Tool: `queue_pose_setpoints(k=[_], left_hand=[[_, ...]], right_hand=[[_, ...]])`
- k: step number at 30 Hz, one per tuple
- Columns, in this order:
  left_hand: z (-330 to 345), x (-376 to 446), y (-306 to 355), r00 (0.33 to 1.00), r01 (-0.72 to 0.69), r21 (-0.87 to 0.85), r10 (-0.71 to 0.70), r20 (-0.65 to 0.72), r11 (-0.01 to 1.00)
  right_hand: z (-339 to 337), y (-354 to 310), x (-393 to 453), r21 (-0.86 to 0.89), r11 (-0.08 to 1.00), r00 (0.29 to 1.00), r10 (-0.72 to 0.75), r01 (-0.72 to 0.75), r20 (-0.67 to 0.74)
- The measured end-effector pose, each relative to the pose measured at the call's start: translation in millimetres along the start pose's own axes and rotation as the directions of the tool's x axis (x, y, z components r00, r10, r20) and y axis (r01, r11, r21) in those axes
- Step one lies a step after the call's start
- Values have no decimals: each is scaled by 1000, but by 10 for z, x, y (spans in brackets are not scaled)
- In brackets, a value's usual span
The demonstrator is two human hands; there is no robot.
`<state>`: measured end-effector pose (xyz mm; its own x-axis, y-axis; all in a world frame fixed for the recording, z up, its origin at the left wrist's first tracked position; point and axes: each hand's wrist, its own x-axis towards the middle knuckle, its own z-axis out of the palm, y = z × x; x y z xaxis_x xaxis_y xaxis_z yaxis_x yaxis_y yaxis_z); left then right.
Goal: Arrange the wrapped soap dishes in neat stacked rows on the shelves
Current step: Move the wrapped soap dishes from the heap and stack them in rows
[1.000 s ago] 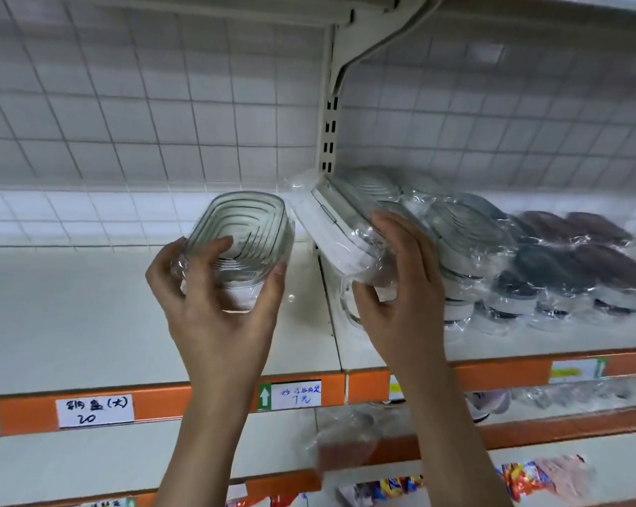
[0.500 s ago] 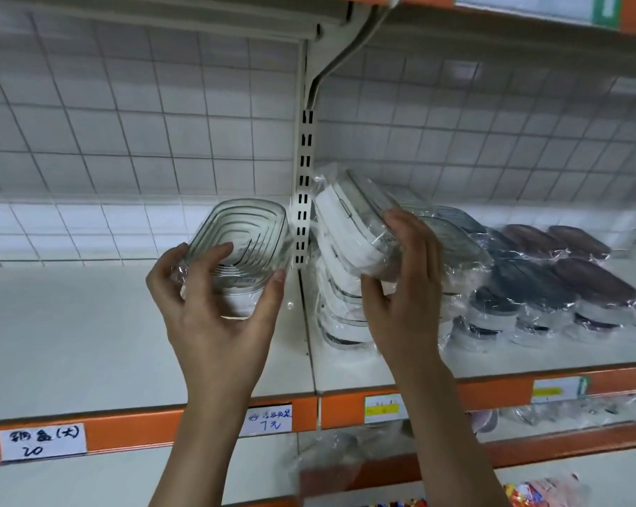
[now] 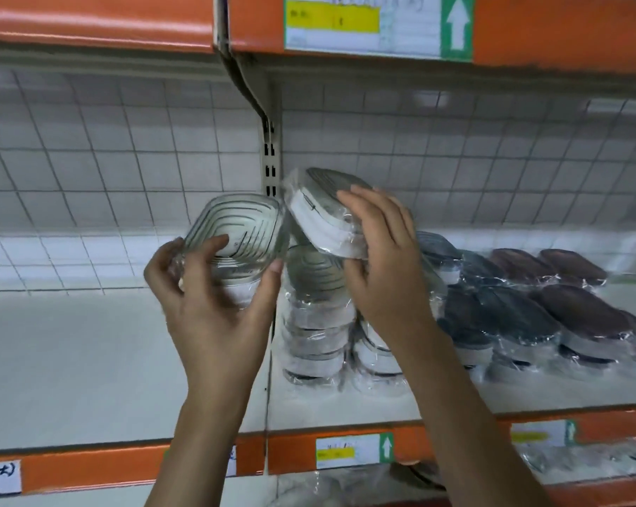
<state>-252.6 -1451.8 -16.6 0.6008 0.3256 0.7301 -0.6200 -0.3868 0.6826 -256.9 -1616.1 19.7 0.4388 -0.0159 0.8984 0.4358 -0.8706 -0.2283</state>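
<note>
Head view: left hand (image 3: 214, 309) grips a dish (image 3: 234, 243); right hand (image 3: 386, 272) grips another (image 3: 324, 217), tilted at 1 o'clock for stacking.

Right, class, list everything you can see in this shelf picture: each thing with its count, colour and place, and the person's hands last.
Clear ribbed plastic soap dish: one, transparent, held before the bare left shelf bay.
Wrapped white-based soap dish: one, white and grey, tilted above the stacks.
Stacks of wrapped soap dishes: two front stacks, grey-white, right bay.
Dark wrapped dishes: several, count unclear, grey and brown, further right.
Orange shelf edge: one below, with price labels.
White wire-grid back panel: behind.
Left hand: grips the clear dish.
Right hand: holds the tilted dish.
</note>
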Motion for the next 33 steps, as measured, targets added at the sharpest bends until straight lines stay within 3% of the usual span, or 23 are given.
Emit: queue_pose_setpoints(k=[8, 14, 16, 20, 23, 30, 33], left_hand=[[791, 308, 170, 960, -86, 154, 40, 278, 984], [1226, 676, 57, 925, -97, 326, -36, 379, 940], [1337, 753, 31, 868, -82, 427, -146, 475, 901], [1386, 776, -73, 665, -126, 600, -381, 642, 790], [1351, 790, -189, 635, -227, 643, -389, 667, 732], [1378, 835, -100, 640, -240, 673, -407, 652, 700], [1326, 818, 44, 606, -258, 705, -458, 651, 661]], right_hand=[[-148, 673, 133, -137, 988, 995, 79, -70, 63], [-71, 965, 434, -282, 950, 930, 218, -133, 296], [-13, 1053, 503, -280, 955, 899, 204, -95, 389], [74, 1195, 468, -270, 960, 758, 226, -68, 612], [60, 1260, 447, -236, 968, 756, 218, -87, 617], [163, 1267, 511, -248, 967, 770, 204, -62, 604], [121, 1224, 531, -270, 960, 754, 229, -71, 615]])
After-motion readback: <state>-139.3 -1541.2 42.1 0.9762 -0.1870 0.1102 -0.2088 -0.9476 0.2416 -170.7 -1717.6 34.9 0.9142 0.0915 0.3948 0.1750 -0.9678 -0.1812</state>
